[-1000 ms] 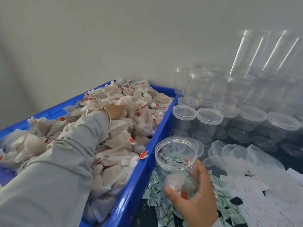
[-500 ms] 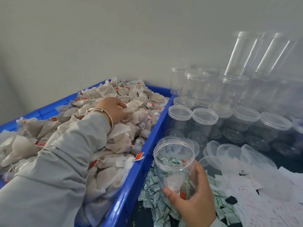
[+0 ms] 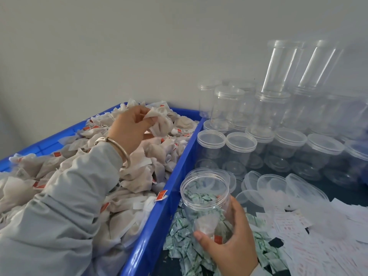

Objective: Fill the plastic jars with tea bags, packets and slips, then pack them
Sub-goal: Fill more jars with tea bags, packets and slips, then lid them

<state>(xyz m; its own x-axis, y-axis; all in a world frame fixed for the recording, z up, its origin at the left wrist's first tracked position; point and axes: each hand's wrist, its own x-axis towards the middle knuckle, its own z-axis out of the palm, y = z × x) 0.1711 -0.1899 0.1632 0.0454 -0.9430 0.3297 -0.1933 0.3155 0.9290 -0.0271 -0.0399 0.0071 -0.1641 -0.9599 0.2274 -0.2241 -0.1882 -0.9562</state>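
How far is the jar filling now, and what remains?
Early stage. Done: the open jar in the right hand holds one tea bag. In hand: the left hand pinches tea bags above the blue crate. Left: more bags, green packets, slips, lids, packing.

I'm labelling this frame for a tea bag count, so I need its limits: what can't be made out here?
All in the head view:
- How many tea bags the left hand pinches: its fingers cover the bunch.
- Tea bags deep in the blue crate: buried, partly behind the grey sleeve.
- Contents of the open jar in the right hand: at least one tea bag; glare obscures others.
- Print on the paper slips: too small.
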